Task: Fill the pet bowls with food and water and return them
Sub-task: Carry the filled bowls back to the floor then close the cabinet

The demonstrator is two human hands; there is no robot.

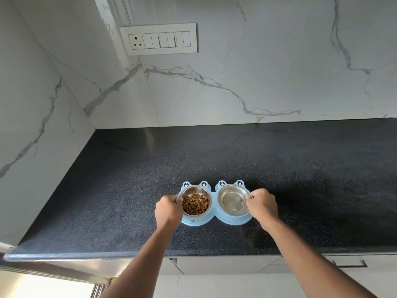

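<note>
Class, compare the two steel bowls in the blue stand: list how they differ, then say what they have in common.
1. The left bowl holds brown kibble; the right bowl holds none, and whether it has water cannot be told.
2. The left hand grips the left bowl's side of the stand; the right hand grips the right bowl's side.
Shared: both are round steel bowls, seated upright in the blue stand.

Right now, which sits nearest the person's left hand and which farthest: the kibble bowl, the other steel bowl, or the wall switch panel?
1. Kibble bowl: left hand grips its rim.
2. Other steel bowl: to the right, in the same blue stand.
3. Switch panel: up on the wall.
</note>
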